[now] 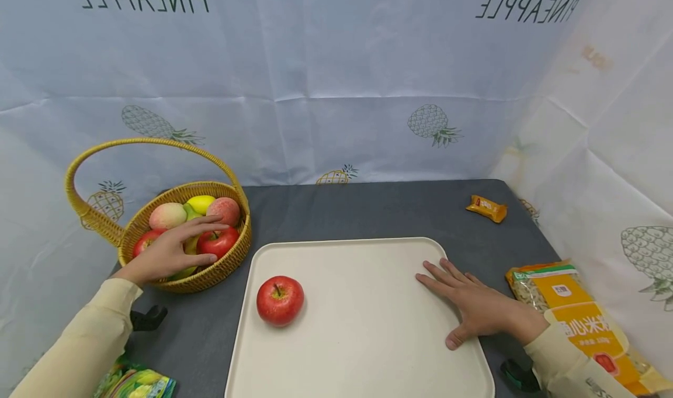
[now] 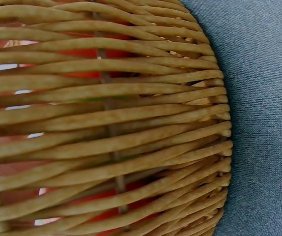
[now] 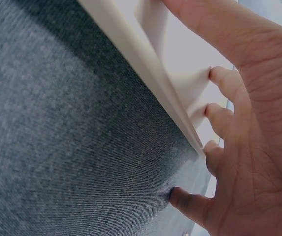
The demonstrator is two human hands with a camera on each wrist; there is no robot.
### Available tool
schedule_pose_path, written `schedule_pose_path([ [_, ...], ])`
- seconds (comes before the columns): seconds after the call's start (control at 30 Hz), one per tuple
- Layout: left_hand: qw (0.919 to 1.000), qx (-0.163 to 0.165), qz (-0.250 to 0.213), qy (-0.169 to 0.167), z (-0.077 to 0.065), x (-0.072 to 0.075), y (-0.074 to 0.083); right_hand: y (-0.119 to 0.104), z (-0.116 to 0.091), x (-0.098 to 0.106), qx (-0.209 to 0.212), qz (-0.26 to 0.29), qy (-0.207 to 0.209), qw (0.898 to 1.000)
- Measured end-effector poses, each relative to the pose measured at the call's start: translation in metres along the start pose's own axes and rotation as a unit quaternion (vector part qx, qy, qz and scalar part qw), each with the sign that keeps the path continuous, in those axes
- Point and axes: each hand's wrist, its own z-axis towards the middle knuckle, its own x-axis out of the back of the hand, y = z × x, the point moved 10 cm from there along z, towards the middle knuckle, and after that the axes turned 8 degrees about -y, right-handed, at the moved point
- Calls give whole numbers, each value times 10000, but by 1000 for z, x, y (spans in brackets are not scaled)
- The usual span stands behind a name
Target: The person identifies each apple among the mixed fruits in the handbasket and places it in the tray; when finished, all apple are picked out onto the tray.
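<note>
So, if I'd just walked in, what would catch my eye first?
Probably the woven basket on the left, holding colorful fruit, with the left grip extended over it. Next, the lone red apple toward the left edge of the pale tray, then the orange packaged food bag at the right.

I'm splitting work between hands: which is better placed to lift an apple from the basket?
Probably the left hand: it reaches over a red apple in the basket; the right hand rests at the right edge of the tray.
</note>
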Motion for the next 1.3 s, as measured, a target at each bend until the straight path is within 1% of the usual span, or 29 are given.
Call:
schedule_pose_path([
  [0.13,9989,-353,286,71,1,-1,3,1,0,0,-22,-20,0,10000],
  [0.2,9983,-401,407,75,1,-2,3,1,0,0,-19,-12,1,10000],
  [0.43,9967,-409,708,-4,4,-6,2,1,0,0,-68,-59,-3,10000],
  [0.77,9966,-344,741,-48,9,-9,-4,2,0,0,-39,-40,12,10000],
  [1.17,9939,-467,987,155,7,-5,1,4,2,-1,-43,-46,-28,10000],
  [1.3,9944,-384,954,250,5,-2,2,4,1,-2,-53,-30,-18,10000],
])
